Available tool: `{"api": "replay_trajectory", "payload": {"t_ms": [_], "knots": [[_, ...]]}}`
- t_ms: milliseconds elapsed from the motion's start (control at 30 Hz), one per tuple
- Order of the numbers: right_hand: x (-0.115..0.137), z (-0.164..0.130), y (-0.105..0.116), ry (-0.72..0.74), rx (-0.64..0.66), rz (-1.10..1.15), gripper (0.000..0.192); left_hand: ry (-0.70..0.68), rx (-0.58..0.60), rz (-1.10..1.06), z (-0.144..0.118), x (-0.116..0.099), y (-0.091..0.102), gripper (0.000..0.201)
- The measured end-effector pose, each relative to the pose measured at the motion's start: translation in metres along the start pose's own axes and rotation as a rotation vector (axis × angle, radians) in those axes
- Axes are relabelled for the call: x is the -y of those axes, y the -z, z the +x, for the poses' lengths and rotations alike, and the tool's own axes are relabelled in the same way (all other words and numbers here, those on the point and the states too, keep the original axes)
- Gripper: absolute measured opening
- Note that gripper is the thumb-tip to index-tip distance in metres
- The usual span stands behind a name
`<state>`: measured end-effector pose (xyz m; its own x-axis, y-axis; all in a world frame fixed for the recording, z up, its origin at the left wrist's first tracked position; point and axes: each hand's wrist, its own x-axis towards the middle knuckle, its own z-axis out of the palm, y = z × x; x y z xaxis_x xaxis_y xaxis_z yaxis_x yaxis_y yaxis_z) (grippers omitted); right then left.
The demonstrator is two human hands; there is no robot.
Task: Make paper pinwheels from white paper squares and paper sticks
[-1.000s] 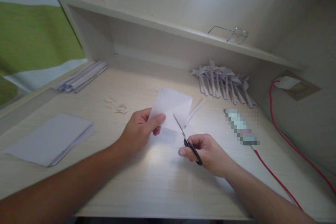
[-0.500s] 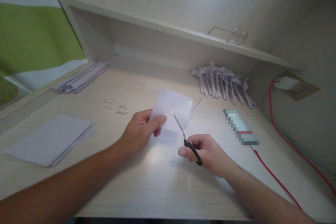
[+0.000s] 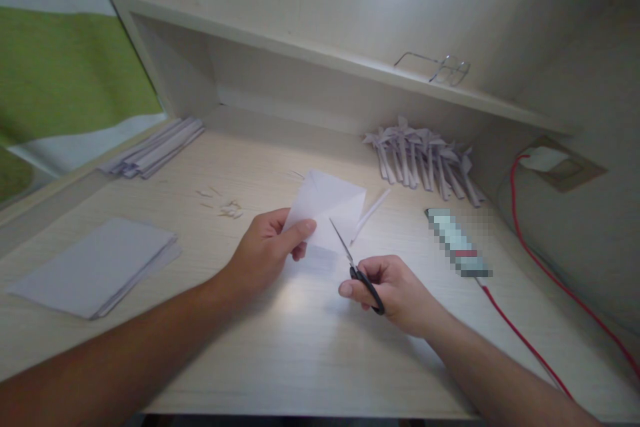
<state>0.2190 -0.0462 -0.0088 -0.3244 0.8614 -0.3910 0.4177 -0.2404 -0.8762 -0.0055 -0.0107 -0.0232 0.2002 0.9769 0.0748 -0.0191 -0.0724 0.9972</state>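
Note:
A square sheet of white paper (image 3: 330, 203) with diagonal creases is raised above the desk, pinched at its left side between the thumb and fingers of my left hand (image 3: 275, 243). My right hand (image 3: 393, 290) grips a pair of black-handled scissors (image 3: 367, 288), thumb and fingers at the handles. The blades reach up and left over the lower right part of the paper. Just right of the sheet, a thin rolled white paper stick (image 3: 371, 215) lies on the desk, its lower end near the paper's edge.
Several paper pinwheels (image 3: 425, 153) lie at the back right. Folded paper strips (image 3: 155, 147) lie back left, a paper stack (image 3: 100, 267) front left. Small pale scraps (image 3: 231, 209) lie left of centre. A phone (image 3: 457, 243) with a red cable (image 3: 525, 340) sits right; glasses (image 3: 450, 70) rest on the shelf.
Hardly anything differs. My hands, the paper and the scissors keep almost the same pose, and the view has shifted very slightly.

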Motion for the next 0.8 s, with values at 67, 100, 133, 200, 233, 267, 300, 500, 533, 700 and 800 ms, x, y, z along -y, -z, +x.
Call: {"api": "replay_trajectory", "payload": {"t_ms": [67, 100, 133, 200, 233, 267, 300, 500, 533, 700, 800], "knots": [[-0.001, 0.0, 0.0, -0.004, 0.015, -0.006, 0.056, 0.006, 0.0, -0.009, -0.001, 0.0, 0.0, 0.034], [-0.002, 0.0, 0.0, -0.007, 0.029, -0.012, 0.055, 0.01, -0.006, -0.013, -0.001, 0.0, 0.0, 0.033], [-0.003, 0.0, 0.001, -0.011, 0.047, -0.022, 0.054, 0.011, -0.02, -0.018, -0.001, 0.0, 0.0, 0.033], [-0.005, -0.002, 0.005, -0.017, 0.092, -0.055, 0.051, 0.006, -0.079, -0.032, 0.0, 0.0, 0.002, 0.03], [-0.006, -0.003, 0.008, -0.022, 0.122, -0.079, 0.05, -0.004, -0.122, -0.044, 0.0, -0.001, 0.004, 0.029], [-0.006, -0.004, 0.012, -0.027, 0.16, -0.108, 0.049, -0.022, -0.172, -0.059, 0.001, -0.002, 0.006, 0.026], [-0.005, -0.006, 0.015, -0.034, 0.207, -0.138, 0.048, -0.044, -0.22, -0.074, 0.003, -0.003, 0.009, 0.024], [0.008, -0.006, 0.029, 0.196, -0.141, -0.039, 0.035, -0.046, -0.163, -0.06, 0.008, -0.008, 0.014, 0.015], [0.009, -0.004, 0.029, 0.259, -0.306, -0.003, 0.032, -0.004, -0.074, -0.036, 0.008, -0.008, 0.012, 0.014], [0.003, 0.003, 0.02, 0.278, -0.338, 0.076, 0.033, 0.196, 0.288, 0.017, 0.002, -0.011, 0.002, 0.013], [-0.003, 0.002, 0.012, 0.231, -0.179, 0.163, 0.029, 0.232, 0.352, 0.014, 0.001, -0.012, 0.0, 0.013]]}}
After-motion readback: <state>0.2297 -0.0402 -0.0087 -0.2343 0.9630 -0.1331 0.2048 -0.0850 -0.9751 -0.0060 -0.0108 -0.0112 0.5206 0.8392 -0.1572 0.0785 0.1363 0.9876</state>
